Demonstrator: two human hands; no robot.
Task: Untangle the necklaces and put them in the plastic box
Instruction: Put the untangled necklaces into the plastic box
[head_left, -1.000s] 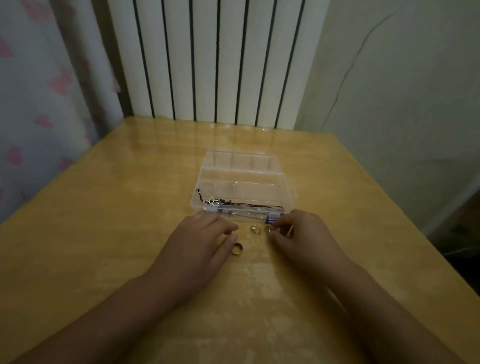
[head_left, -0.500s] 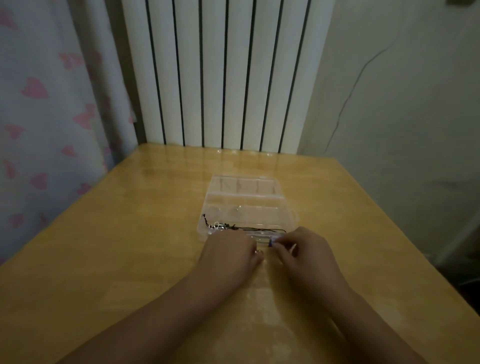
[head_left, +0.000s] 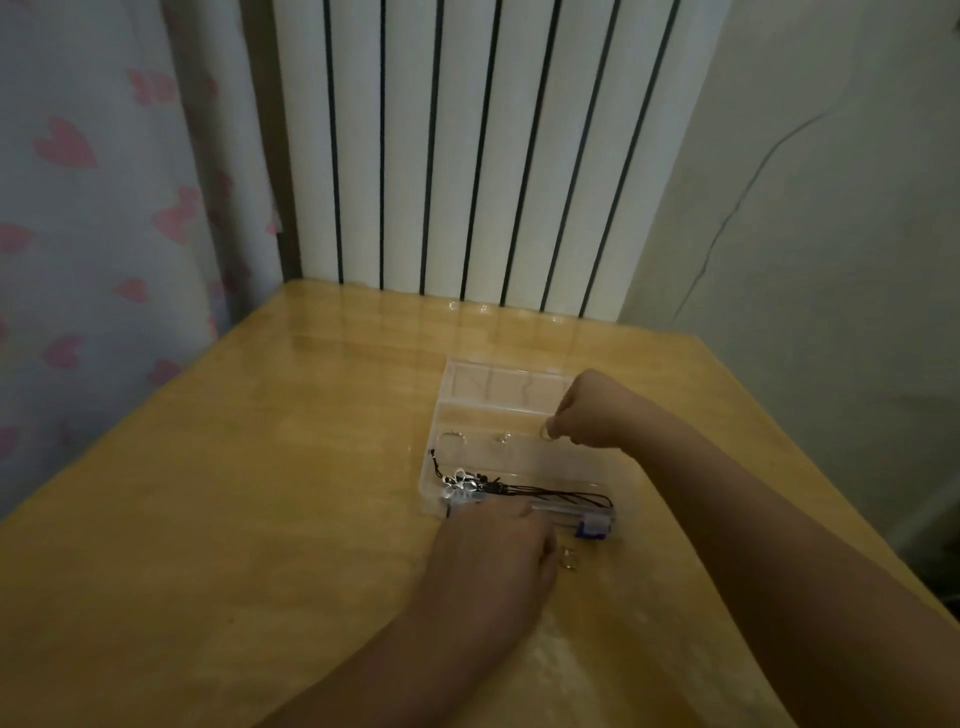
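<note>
Here the right hand's grip (head_left: 582, 415) apparently pinches a ring (head_left: 546, 432) over the plastic box (head_left: 457, 371).

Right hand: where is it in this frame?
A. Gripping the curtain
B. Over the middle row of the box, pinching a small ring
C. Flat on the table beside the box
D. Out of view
B: the right hand pinches a small ring above the middle row of the plastic box.

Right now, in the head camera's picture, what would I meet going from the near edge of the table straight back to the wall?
Left hand resting on the wooden table → black corded necklaces in the clear plastic box's nearest compartment → right hand pinching a small ring → white ribbed radiator.
</note>
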